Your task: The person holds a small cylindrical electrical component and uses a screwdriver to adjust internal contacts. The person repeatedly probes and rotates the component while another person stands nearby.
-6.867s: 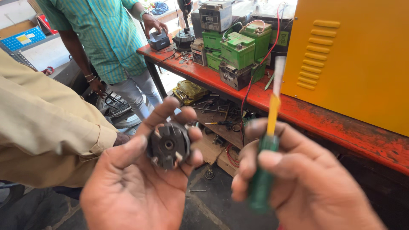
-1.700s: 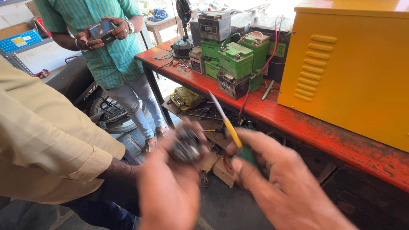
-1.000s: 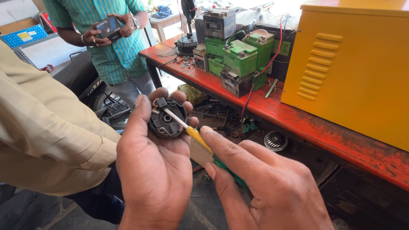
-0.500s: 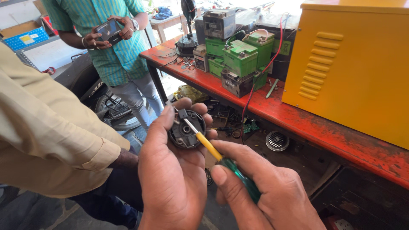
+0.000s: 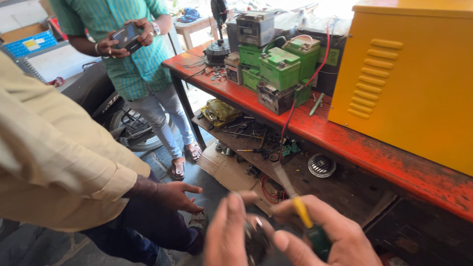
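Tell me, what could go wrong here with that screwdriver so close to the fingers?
The screwdriver in the right hand points just past the left hand, which cups a small dark round part. A slip might jab those fingers. Both hands look blurred, so the tip could easily miss. Another person's hand hangs close by and might get bumped. If the part drops, it could roll among the clutter under the red bench.

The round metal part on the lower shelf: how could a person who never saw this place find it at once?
Start at the big yellow metal cabinet standing on the red workbench. Look just below its left lower corner, under the bench's red edge, to the dusty lower shelf. There lies the round metal part, silvery and ringed, alone among dark, flat clutter.
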